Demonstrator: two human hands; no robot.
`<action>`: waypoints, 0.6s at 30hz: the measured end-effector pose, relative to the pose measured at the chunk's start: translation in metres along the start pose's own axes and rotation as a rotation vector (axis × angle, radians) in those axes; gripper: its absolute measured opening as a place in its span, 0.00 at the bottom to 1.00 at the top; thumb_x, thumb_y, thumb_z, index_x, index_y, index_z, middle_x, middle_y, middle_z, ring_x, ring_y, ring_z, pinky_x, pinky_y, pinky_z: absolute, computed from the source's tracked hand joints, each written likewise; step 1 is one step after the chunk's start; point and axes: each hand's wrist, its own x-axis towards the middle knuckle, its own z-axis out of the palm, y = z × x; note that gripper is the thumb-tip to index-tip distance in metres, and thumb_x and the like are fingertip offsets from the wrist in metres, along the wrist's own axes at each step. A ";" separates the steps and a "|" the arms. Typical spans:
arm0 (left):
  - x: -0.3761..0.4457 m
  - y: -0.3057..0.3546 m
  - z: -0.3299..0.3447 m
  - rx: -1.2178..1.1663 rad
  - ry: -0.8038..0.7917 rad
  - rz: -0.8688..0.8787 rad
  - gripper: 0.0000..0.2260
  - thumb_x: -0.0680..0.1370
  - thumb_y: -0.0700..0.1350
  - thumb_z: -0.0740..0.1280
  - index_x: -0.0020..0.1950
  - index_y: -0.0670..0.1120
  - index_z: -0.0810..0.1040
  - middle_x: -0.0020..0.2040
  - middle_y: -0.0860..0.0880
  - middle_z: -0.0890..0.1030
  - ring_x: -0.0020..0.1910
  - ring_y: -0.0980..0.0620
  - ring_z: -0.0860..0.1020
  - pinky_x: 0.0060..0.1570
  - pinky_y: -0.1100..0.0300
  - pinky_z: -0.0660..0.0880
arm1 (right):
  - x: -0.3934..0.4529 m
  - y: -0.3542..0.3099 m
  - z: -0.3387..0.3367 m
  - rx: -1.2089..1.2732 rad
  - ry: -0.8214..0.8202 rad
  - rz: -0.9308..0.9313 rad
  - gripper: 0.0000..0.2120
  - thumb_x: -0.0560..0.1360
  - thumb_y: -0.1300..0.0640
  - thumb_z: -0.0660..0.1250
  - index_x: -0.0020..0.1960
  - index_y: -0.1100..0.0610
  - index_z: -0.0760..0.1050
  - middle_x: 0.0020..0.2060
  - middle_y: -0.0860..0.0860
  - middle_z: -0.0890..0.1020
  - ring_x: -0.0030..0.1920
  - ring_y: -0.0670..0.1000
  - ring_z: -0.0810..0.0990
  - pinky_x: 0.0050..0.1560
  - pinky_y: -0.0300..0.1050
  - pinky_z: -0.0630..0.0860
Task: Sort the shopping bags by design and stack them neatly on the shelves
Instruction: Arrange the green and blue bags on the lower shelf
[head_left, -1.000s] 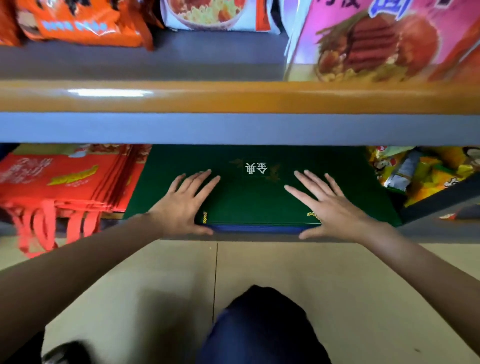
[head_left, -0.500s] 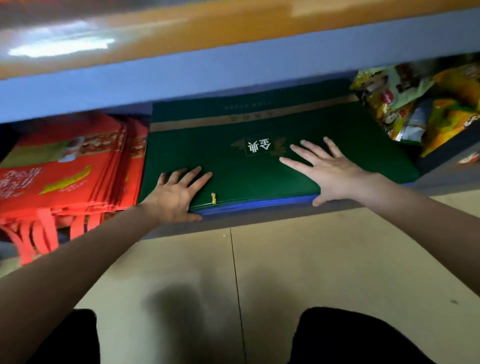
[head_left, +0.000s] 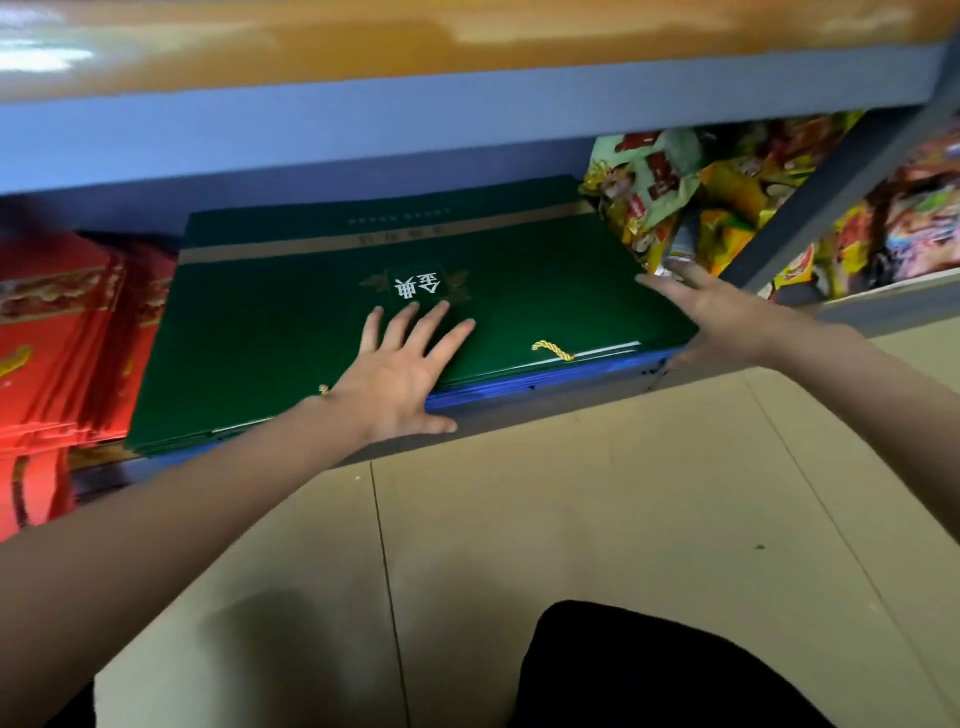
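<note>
The green shopping bags (head_left: 291, 332) lie flat in a stack on the low shelf (head_left: 519, 415), over blue bags (head_left: 545, 384) whose near edges show beneath. The left hand (head_left: 400, 369) rests on top with straight, spread fingers. The right hand (head_left: 727, 317), blurred, lies open against the stack's right near corner. Red bags (head_left: 62, 343) are stacked just left; snack packets (head_left: 675, 208) sit to the right.

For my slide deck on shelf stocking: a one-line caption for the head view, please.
Left hand flat on the green bag stack, right hand at its right edge, red bags alongside.
</note>
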 end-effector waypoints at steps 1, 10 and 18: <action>0.014 0.016 -0.003 -0.013 0.014 0.021 0.48 0.71 0.65 0.65 0.76 0.53 0.35 0.77 0.46 0.39 0.76 0.42 0.42 0.72 0.39 0.41 | -0.005 0.011 -0.001 0.004 0.025 0.012 0.43 0.69 0.59 0.74 0.76 0.51 0.53 0.74 0.57 0.56 0.72 0.58 0.59 0.67 0.48 0.63; 0.100 0.113 -0.012 0.015 0.054 0.069 0.45 0.73 0.62 0.66 0.77 0.51 0.40 0.77 0.45 0.44 0.75 0.40 0.47 0.71 0.38 0.44 | -0.024 0.031 0.087 0.735 0.410 0.274 0.20 0.71 0.69 0.69 0.62 0.65 0.73 0.56 0.60 0.80 0.57 0.58 0.79 0.59 0.44 0.72; 0.115 0.107 -0.004 0.105 0.100 0.044 0.41 0.73 0.63 0.63 0.77 0.51 0.43 0.77 0.46 0.49 0.75 0.42 0.51 0.71 0.39 0.46 | 0.010 -0.015 0.117 1.415 0.519 0.392 0.33 0.74 0.71 0.62 0.75 0.61 0.53 0.72 0.54 0.65 0.72 0.51 0.63 0.72 0.48 0.61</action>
